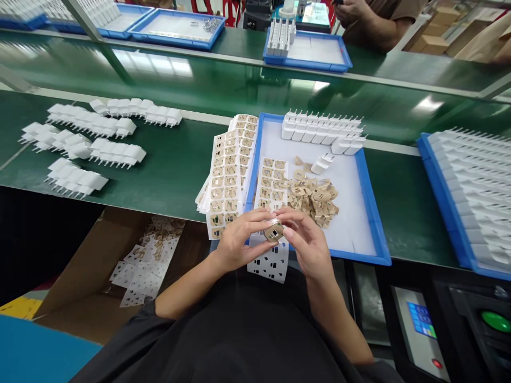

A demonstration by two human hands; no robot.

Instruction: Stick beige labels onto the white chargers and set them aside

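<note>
My left hand [242, 238] has its fingers closed around a white plug charger [273, 232], whose end face carries a tan sticker with dark cutouts. On the other side, my right hand [306, 242] is closed with thumb and fingers at the charger's edge. Below both hands a sheet of stickers [268, 265] hangs over the tray's front edge, its lower part white with dark holes and its upper part still bearing tan stickers. A heap of peeled tan pieces [315, 199] lies in the blue-rimmed tray [373, 213]. One loose charger [321, 164] lies behind the heap.
Rows of chargers [319, 130] stand at the tray's back. Stacked sticker sheets [223, 181] lie left of it. More chargers [85, 119] line the green bench at left. A full tray [471, 202] is at right. A cardboard box [88, 266] holds waste sheets. A person [371, 24] stands opposite.
</note>
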